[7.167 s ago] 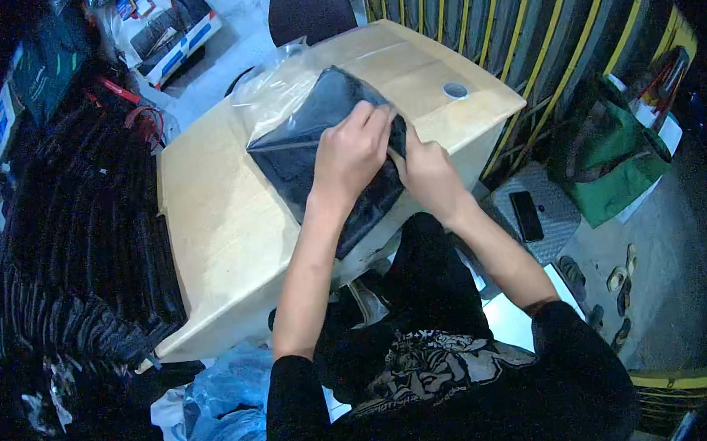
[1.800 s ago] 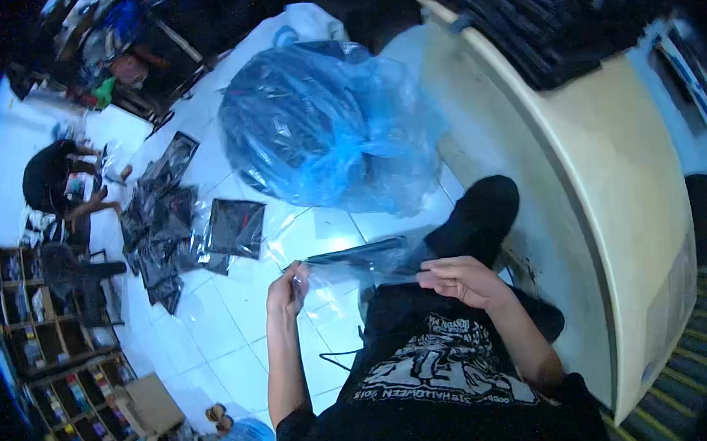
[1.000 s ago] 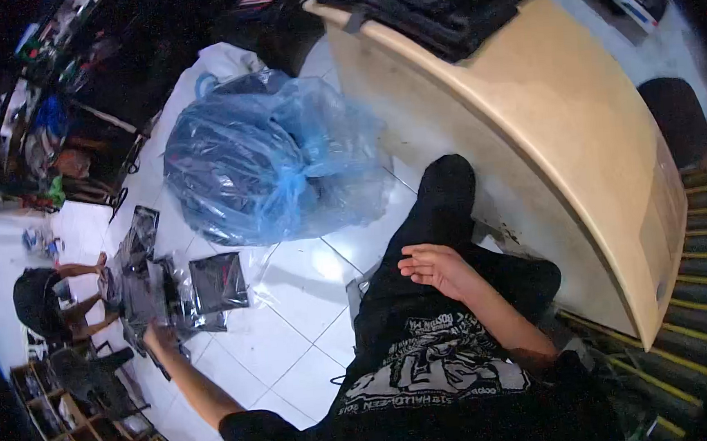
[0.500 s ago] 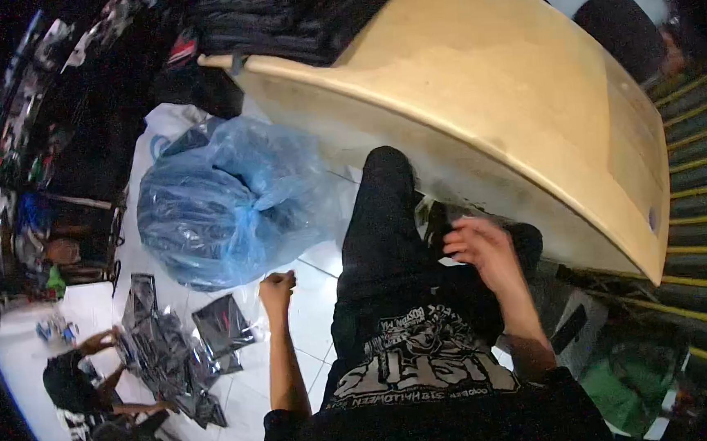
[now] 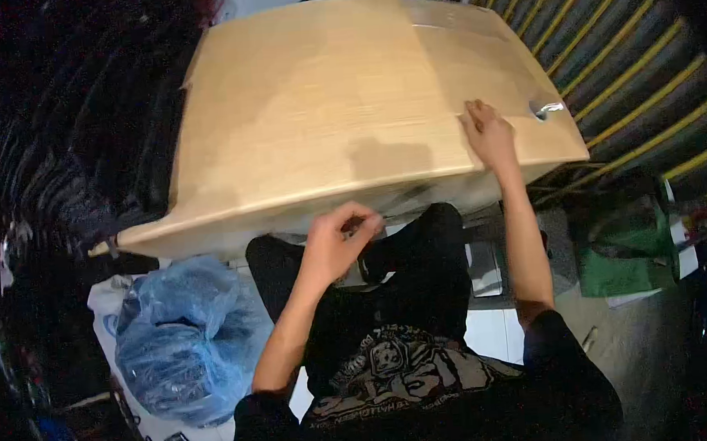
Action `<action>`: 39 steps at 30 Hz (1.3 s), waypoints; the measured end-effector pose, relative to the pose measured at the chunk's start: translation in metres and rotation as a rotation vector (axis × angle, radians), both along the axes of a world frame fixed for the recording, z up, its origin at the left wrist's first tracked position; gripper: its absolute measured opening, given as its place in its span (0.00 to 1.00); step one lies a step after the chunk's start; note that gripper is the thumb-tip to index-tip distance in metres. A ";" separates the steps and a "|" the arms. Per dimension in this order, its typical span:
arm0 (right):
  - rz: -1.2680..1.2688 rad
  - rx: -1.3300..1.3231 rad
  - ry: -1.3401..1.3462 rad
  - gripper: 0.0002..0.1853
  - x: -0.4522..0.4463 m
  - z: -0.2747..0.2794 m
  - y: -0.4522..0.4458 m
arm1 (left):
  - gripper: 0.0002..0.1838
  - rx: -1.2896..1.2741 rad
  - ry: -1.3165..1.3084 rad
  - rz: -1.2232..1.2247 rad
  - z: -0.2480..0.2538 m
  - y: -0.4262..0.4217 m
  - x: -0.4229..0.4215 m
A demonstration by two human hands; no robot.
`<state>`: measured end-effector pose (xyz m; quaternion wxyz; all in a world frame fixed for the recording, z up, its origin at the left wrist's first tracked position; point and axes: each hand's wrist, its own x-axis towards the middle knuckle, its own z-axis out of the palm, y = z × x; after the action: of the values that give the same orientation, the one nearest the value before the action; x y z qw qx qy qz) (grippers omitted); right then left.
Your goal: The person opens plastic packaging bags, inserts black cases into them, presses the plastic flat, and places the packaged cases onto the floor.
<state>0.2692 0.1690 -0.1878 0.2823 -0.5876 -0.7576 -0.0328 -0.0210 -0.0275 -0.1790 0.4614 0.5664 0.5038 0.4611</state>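
Observation:
My left hand (image 5: 339, 242) is above my lap, just off the table's near edge. Its fingers curl in towards the thumb, and nothing shows in them. Over the right part of the pale wooden table (image 5: 304, 101), my right hand (image 5: 489, 136) has its bent fingers slightly apart, at the near side of clear, flat plastic (image 5: 467, 28). Whether the fingertips touch the plastic is unclear. A small round thing with a shiny edge (image 5: 544, 109) sits to the right of that hand.
Stacked dark folded items (image 5: 94, 148) fill the left side. A tied blue plastic bag (image 5: 186, 347) rests on the floor at lower left. Right of my legs are a grey surface (image 5: 559, 247) and a green bag (image 5: 626, 255). Yellow-edged slats (image 5: 604, 47) stand behind the table's right end.
The view has swung from the floor back to the table. The clear bag held between both hands earlier is out of them. My right hand has moved over the tabletop; the co-worker is out of view.

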 end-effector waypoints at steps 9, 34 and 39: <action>-0.079 0.174 0.007 0.10 -0.033 0.030 -0.012 | 0.08 0.004 -0.092 -0.170 0.026 0.088 0.059; 0.571 0.048 0.163 0.10 -0.109 0.017 -0.076 | 0.09 -0.066 -0.558 0.533 0.005 0.041 0.009; 0.916 -0.377 0.184 0.12 -0.140 0.050 -0.062 | 0.09 0.086 -0.124 0.760 -0.002 0.006 -0.021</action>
<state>0.1293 0.1070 -0.1381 0.2223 -0.2362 -0.9025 0.2835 -0.0423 -0.0214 -0.1806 0.2631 0.3291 0.6292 0.6531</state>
